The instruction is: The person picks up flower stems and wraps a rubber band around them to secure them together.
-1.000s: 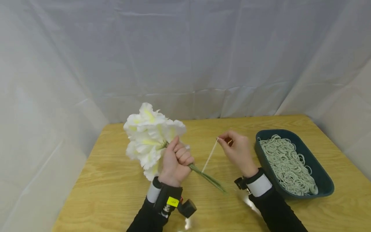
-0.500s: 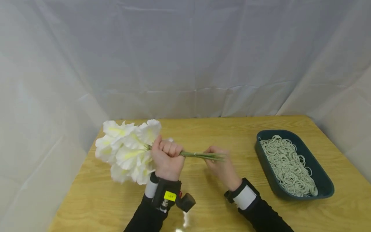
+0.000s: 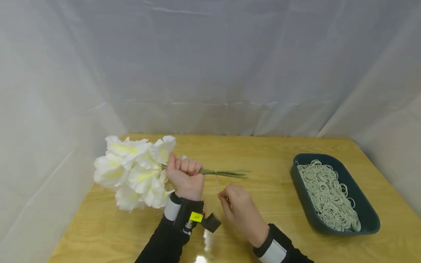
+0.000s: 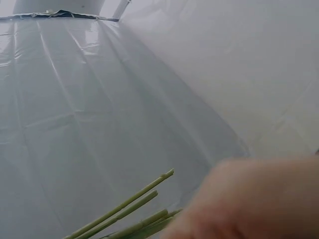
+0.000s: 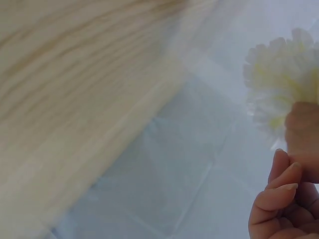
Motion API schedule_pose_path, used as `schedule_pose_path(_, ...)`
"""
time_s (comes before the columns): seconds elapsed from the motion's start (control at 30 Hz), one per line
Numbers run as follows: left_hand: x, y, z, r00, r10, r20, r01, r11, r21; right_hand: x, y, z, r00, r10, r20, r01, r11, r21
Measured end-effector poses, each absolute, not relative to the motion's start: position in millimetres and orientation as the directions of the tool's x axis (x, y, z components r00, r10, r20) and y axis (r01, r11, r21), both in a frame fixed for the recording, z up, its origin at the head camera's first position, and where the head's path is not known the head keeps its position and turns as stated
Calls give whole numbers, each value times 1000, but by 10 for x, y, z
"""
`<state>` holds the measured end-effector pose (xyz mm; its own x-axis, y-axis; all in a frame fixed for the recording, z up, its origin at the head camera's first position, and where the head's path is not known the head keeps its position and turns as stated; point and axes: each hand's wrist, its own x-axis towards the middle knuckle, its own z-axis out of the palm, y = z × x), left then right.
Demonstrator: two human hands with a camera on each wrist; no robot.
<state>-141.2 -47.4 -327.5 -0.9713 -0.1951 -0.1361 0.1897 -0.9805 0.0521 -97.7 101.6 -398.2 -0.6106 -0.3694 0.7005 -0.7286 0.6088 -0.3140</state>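
Observation:
My left hand (image 3: 185, 179) grips a bunch of white artificial flowers (image 3: 135, 171) with yellow streaks by its green stems (image 3: 231, 174). The blossoms point left, the cut ends right. Around the stems, just right of that fist, sits a thin pale rubber band (image 3: 216, 177), stretched down toward me. Below the stems my right hand (image 3: 241, 210) pinches the band's lower end between thumb and forefinger. In the right wrist view its fingers (image 5: 276, 199) are curled, with the blossoms (image 5: 279, 79) behind. Several stem ends (image 4: 134, 206) show in the left wrist view beside blurred skin.
A dark green plastic tub (image 3: 366, 210) with many pale rubber bands (image 3: 329, 197) stands at the right on the wooden table (image 3: 269, 157). Pale sheeting (image 3: 210, 73) hangs behind the table and along both sides.
The flowers have swung left and down, their stems now nearly level. My right hand has moved left and toward me, passing by the stem ends, and pulls the band downward from the stems.

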Motion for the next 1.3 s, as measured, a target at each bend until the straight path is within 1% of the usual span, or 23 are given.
schedule_pose_path(0.13,-1436,-443,-3314,-960,-267,-79,256,-959,125,-890,1017,-3901,-546,-401,736,-770,585,-253)
schedule_pose_path(0.3,-1472,-378,-3389,-950,-312,3,304,-926,222,-784,1039,-3764,-523,-420,742,-785,577,-226)
schedule_pose_path(0.5,-1473,-295,-3465,-957,-288,25,280,-901,331,-709,1112,-3605,-490,-434,756,-802,564,-197)
schedule_pose_path(0.63,-1464,-247,-3505,-956,-289,47,285,-882,376,-721,1169,-3530,-471,-453,757,-817,547,-181)
schedule_pose_path(0.7,-1464,-227,-3527,-953,-296,57,294,-867,403,-738,1202,-3497,-442,-479,758,-828,543,-139)
schedule_pose_path(0.77,-1472,-213,-3554,-951,-301,66,299,-850,434,-766,1248,-3457,-399,-511,761,-831,553,-64)
schedule_pose_path(0.87,-1476,-201,-3598,-958,-274,88,283,-834,474,-811,1337,-3393,-360,-557,749,-811,583,44)
schedule_pose_path(0.97,-1470,-185,-3631,-968,-233,92,247,-830,500,-858,1439,-3335,-345,-575,742,-781,614,113)
schedule_pose_path(1.1,-1429,-138,-3654,-981,-180,78,194,-826,529,-915,1560,-3275,-331,-563,758,-761,634,138)
schedule_pose_path(1.27,-1332,-36,-3672,-993,-80,89,116,-819,562,-965,1660,-3213,-309,-514,800,-760,640,118)
schedule_pose_path(1.3,-1314,-14,-3675,-994,-59,89,99,-815,571,-967,1677,-3201,-313,-503,806,-761,640,104)
